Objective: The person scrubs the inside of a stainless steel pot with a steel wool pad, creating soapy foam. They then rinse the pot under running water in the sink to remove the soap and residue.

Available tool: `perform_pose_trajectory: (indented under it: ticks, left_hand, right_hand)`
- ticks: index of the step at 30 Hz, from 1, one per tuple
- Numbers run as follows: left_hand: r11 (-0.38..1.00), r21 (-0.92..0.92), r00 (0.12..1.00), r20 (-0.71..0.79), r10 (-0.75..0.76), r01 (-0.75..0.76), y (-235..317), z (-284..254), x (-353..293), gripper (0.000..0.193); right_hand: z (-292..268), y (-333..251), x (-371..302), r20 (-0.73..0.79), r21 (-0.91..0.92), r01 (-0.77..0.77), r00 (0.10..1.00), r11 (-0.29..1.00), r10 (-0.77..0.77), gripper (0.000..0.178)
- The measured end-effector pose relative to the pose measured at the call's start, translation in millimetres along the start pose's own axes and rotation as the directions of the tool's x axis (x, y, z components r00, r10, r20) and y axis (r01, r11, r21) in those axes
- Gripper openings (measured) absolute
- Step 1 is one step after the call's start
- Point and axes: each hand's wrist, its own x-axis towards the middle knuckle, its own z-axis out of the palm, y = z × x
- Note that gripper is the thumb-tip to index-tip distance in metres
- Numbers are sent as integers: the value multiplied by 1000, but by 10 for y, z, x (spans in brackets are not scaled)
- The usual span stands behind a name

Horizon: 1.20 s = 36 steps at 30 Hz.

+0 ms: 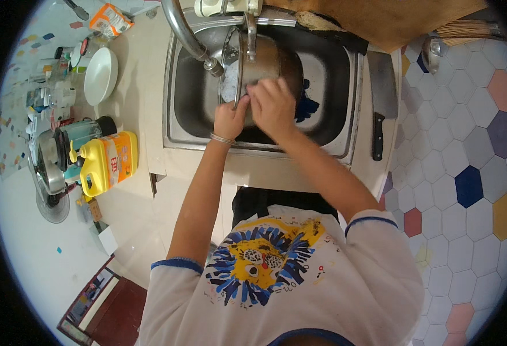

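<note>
A metal pot [262, 55] is tipped on its side in the sink [334, 124], its opening toward the left with something whitish inside. My left hand [229, 118], with a bracelet at the wrist, grips the pot's rim at the near side. Against the pot's outer wall, close to the rim, my right hand [273, 106] has its fingers curled and pressed together. What lies under those fingertips, if anything, is hidden. A dark blue cloth-like thing [306, 108] lies in the basin to the right of the pot.
A tall curved faucet [187, 32] and a shorter spout [251, 43] reach over the basin. A knife [380, 92] lies along the right counter edge. On the left counter are a yellow jug [112, 161], a white bowl [101, 76] and a blender [83, 132].
</note>
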Motion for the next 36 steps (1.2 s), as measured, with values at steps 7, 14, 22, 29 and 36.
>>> perform_pose_trajectory:
  ticks: [7, 14, 22, 29, 36]
  left_hand:
    - [996, -59, 998, -15, 69, -70, -51, -20, -39, 50]
    - [991, -122, 998, -6, 55, -56, -37, 3, -51, 53]
    - [987, 73, 982, 132, 134, -145, -129, -34, -244, 52]
    - [940, 234, 930, 329, 163, -247, -131, -148, -377, 44]
    - [995, -86, 992, 120, -48, 58, 232, -186, -302, 27]
  right_hand:
    - [66, 364, 357, -108, -142, -182, 980, 973, 168, 2]
    - [2, 713, 467, -97, -189, -239, 970, 952, 224, 1]
    - [-174, 373, 156, 16, 93, -227, 974, 969, 227, 3]
    - [-257, 389, 858, 661, 563, -807, 570, 180, 488, 34]
    - [-223, 81, 277, 521, 576, -637, 769, 512, 369, 36]
